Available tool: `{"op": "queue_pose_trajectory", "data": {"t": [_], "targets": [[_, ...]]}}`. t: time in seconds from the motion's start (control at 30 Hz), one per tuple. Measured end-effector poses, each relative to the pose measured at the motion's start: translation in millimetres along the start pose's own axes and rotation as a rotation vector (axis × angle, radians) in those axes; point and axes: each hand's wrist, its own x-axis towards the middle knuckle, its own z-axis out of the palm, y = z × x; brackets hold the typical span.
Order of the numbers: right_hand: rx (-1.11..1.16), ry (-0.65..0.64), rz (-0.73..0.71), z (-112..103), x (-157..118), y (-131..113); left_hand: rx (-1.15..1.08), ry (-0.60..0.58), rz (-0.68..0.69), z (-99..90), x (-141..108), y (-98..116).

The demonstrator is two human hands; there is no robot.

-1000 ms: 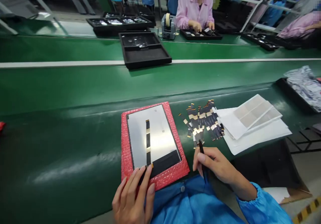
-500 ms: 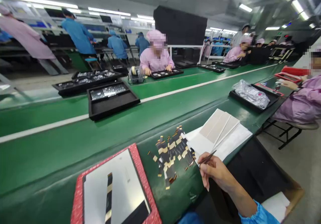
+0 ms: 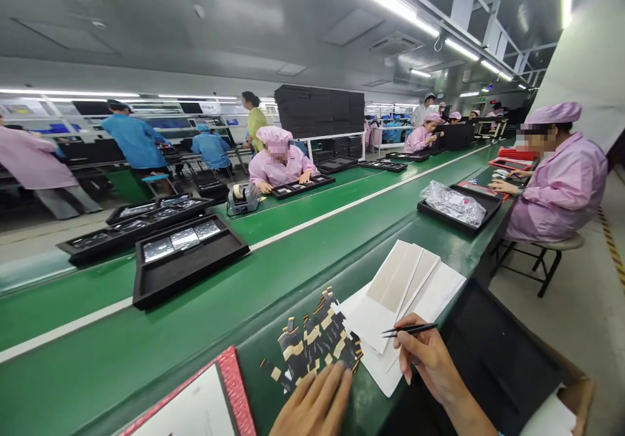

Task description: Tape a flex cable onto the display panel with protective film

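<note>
My right hand (image 3: 424, 351) grips black tweezers (image 3: 413, 329), their tips pointing left over white paper sheets (image 3: 381, 306). Nothing shows between the tips. At the bottom centre, my left hand (image 3: 312, 403) reaches in with fingers stretched out flat, at the near edge of a pile of black-and-gold flex cables (image 3: 317, 338). The fingers cover part of the pile, so contact with single cables cannot be made out. Left of that hand lies a white panel (image 3: 195, 403) in a red foam frame (image 3: 232, 374), cut off by the lower edge.
Black trays (image 3: 195, 267) stand on the green conveyor belt (image 3: 273, 267) at left. A tray with a clear plastic bag (image 3: 452, 203) sits at right, near a seated co-worker (image 3: 561, 176). Another co-worker (image 3: 280, 163) works across the belt. A black sheet (image 3: 502, 351) lies low at right.
My left hand has come into view at the cable pile. The view has tilted up and shifted, pushing the red-framed panel partly out of sight. My right hand keeps the tweezers, now turned more level.
</note>
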Motion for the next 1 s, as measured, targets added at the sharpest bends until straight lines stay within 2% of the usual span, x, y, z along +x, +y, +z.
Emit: {"op": "queue_pose_trajectory", "data": {"t": [0.1, 0.17, 0.23, 0.33, 0.4, 0.57, 0.67, 0.8, 0.9, 1.0], "targets": [[0.008, 0.086, -0.030, -13, 0, -3, -0.130, -0.302, 0.072, 23.1, 50, 5], [0.012, 0.133, -0.042, -25, -1, -5, -0.194, -0.414, 0.076, 31.7, 73, 12], [0.000, 0.165, -0.040, -37, -3, -8, -0.230, -0.461, 0.089, 39.4, 83, 17], [-0.072, 0.200, -0.017, -53, -2, -14, -0.248, -0.477, 0.116, 48.7, 80, 16], [-0.118, 0.220, -0.006, -63, 2, -19, -0.254, -0.470, 0.121, 48.0, 73, 11], [-0.160, 0.184, 0.015, -76, 29, -34, -0.304, -0.433, 0.105, 21.7, 65, -4], [-0.234, 0.098, 0.046, -70, 50, -45, -0.309, -0.400, 0.039, 20.4, 75, -13], [-0.373, -0.045, 0.072, -51, 77, -60, -0.272, -0.410, -0.039, 55.4, 103, -24], [-0.447, -0.065, 0.088, -40, 92, -65, -0.272, -0.417, -0.062, 86.7, 119, -33], [-0.468, -0.059, 0.105, -39, 102, -62, -0.283, -0.432, -0.059, 105.3, 123, -39]]}}
